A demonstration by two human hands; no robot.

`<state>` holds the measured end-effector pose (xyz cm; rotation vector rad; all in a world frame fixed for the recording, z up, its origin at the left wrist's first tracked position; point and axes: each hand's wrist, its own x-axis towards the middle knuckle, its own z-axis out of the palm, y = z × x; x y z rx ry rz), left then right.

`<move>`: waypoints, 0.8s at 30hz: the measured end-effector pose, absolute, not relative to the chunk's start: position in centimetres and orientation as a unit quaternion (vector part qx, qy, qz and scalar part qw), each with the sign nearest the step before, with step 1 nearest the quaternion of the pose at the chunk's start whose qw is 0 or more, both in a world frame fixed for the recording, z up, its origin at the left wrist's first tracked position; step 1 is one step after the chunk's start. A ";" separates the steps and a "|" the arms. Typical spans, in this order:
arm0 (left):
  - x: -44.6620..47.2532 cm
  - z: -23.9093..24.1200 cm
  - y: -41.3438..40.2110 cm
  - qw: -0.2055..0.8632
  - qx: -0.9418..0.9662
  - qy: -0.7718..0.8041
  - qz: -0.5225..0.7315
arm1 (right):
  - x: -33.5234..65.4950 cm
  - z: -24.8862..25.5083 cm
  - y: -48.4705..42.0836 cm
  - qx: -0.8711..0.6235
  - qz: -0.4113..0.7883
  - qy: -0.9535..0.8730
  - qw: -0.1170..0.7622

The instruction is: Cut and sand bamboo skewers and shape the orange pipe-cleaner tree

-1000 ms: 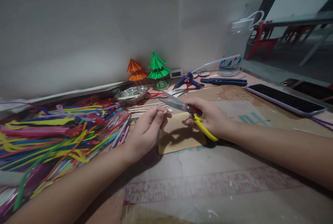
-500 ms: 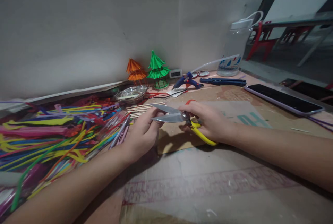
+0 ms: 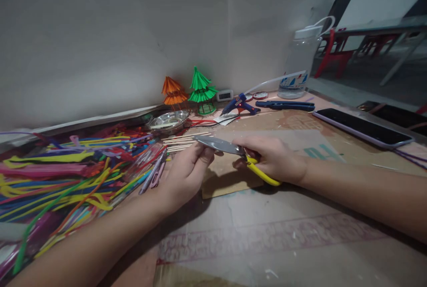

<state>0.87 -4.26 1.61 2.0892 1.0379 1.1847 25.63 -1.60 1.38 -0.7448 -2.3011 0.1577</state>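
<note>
Yellow-handled scissors (image 3: 222, 145) are gripped in my right hand (image 3: 271, 158), their blades closed and pointing left. My left hand (image 3: 187, 171) is closed in a pinch just at the blade tips. Whatever its fingers hold is mostly hidden behind the blades and fingers. Several thin wooden sticks (image 3: 180, 142) lie on the table beyond my left hand. A piece of brown cardboard (image 3: 230, 179) lies beneath both hands.
Many coloured pipe cleaners (image 3: 60, 185) cover the left side. Behind are a metal bowl (image 3: 169, 121), an orange paper tree (image 3: 174, 90), a green paper tree (image 3: 202, 87), a blue glue gun (image 3: 240, 105) and a utility knife (image 3: 285, 105). A bottle (image 3: 296, 65) and phone (image 3: 362, 128) stand right.
The scissor blades have gone from spread apart to closed. My right hand has shifted very slightly right, while my left hand stays at the blade tips.
</note>
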 end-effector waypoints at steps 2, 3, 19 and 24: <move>1.0 1.6 -4.3 0.265 0.765 0.389 0.440 | 25.5 1.3 -1.5 -0.299 0.087 -0.884 0.349; 1.1 1.6 -4.3 0.269 0.762 0.390 0.441 | 25.5 1.3 -1.4 -0.304 0.100 -0.881 0.349; 1.1 2.4 -4.2 0.209 0.786 0.377 0.444 | 25.1 1.1 -1.5 -0.329 0.098 -0.877 0.336; 0.3 3.7 -2.5 0.100 0.819 0.395 0.403 | 25.3 2.8 -1.3 -0.373 0.091 -0.870 0.309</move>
